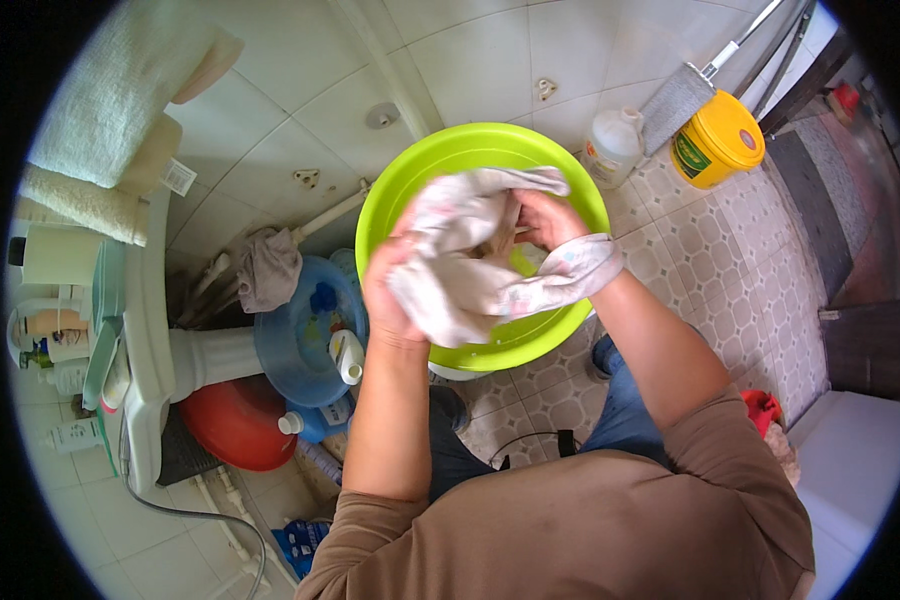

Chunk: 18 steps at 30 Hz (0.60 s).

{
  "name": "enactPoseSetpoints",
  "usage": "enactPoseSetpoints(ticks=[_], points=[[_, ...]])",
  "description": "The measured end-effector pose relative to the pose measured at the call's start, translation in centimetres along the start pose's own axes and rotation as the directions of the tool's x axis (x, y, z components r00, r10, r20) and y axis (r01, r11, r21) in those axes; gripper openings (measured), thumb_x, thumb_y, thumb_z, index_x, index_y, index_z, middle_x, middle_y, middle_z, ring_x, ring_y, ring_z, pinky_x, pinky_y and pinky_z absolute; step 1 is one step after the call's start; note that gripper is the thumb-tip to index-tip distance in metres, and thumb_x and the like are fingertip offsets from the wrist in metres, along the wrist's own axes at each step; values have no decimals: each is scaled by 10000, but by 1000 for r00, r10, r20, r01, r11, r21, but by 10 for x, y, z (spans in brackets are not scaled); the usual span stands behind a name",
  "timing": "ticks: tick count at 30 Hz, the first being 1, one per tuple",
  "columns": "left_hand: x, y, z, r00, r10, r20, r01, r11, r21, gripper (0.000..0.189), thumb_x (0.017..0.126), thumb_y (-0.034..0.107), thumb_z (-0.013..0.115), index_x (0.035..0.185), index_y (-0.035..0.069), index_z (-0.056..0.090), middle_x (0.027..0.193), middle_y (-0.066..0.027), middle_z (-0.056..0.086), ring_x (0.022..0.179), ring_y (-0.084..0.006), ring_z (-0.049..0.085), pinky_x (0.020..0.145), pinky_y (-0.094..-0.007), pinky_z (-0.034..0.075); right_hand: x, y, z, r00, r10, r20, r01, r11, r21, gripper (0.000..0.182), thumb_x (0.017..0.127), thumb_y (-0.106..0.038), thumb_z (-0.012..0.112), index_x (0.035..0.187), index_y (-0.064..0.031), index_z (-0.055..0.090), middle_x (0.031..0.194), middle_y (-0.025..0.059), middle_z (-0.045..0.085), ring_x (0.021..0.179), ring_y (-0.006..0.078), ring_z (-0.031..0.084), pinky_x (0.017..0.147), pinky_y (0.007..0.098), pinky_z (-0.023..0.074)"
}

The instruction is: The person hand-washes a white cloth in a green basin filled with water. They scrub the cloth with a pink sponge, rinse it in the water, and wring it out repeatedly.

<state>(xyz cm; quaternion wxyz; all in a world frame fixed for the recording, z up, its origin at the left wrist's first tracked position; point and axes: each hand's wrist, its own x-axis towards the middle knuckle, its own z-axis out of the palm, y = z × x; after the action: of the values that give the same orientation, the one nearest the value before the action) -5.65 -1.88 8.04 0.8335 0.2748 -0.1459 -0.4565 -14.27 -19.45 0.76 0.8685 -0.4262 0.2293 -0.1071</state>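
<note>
A pale wet-looking cloth (pixel 457 217) with faint pink and blue marks is bunched between my hands, above a lime-green plastic basin (pixel 390 180). My left hand (pixel 391 289) grips its left side, the fingers partly hidden behind the fabric and slightly blurred. On the other side my right hand (pixel 551 217) has its fingers curled into the folds. One strip of the cloth wraps over my right wrist. Between the folds a bit of the basin's inside shows. Most of the basin's bottom is hidden by the cloth.
At left, a blue basin (pixel 277 352) holding a white bottle (pixel 346 357) and a red basin (pixel 232 420) sit by a white pedestal sink (pixel 146 405). Beyond the green basin stand a translucent jug (pixel 613 146), a flat mop (pixel 675 105) and a yellow bucket (pixel 720 142).
</note>
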Motion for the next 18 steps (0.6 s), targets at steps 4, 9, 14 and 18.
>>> enactPoseSetpoints(ticks=[4, 9, 14, 18], points=[[13, 11, -26, 961, 116, 250, 41, 837, -546, 596, 884, 284, 432, 1399, -2, 343, 1191, -138, 535, 1053, -300, 522, 975, -412, 402, -4, -9, -5, 985, -174, -1, 151, 859, -489, 205, 841, -213, 689, 818, -9, 674, 719, 43, 632, 659, 121, 587, 598, 246, 484], [0, 9, 12, 987, 159, 27, -131, 885, -446, 517, 958, 257, 400, 1405, 7, 328, 1256, -136, 509, 1084, -271, 511, 977, -397, 393, -7, -16, 13, 835, -218, 506, 160, 975, 155, 242, 937, -117, 546, 1114, 40, 597, 1070, 105, 626, 1010, 149, 581, 844, 285, 507], [1, 9, 40, 996, 85, -28, -89, 921, -379, 484, 976, 176, 423, 1432, 85, 287, 1387, -211, 424, 477, -45, 325, 374, -155, 309, -12, 6, 46, 851, -276, 446, 211, 959, 189, 349, 962, -156, 494, 1277, -8, 497, 1151, 80, 595, 1037, 159, 570, 944, 301, 450], [10, 0, 39, 948, 308, -76, -264, 899, 350, 606, 910, 47, 513, 1451, 67, 242, 1284, -258, 511, 468, -33, 306, 406, -168, 370, -20, 9, 57, 929, -15, 369, -303, 542, 784, 379, 979, -340, 409, 1233, -70, 488, 1156, 60, 569, 995, 197, 594, 908, 337, 485]])
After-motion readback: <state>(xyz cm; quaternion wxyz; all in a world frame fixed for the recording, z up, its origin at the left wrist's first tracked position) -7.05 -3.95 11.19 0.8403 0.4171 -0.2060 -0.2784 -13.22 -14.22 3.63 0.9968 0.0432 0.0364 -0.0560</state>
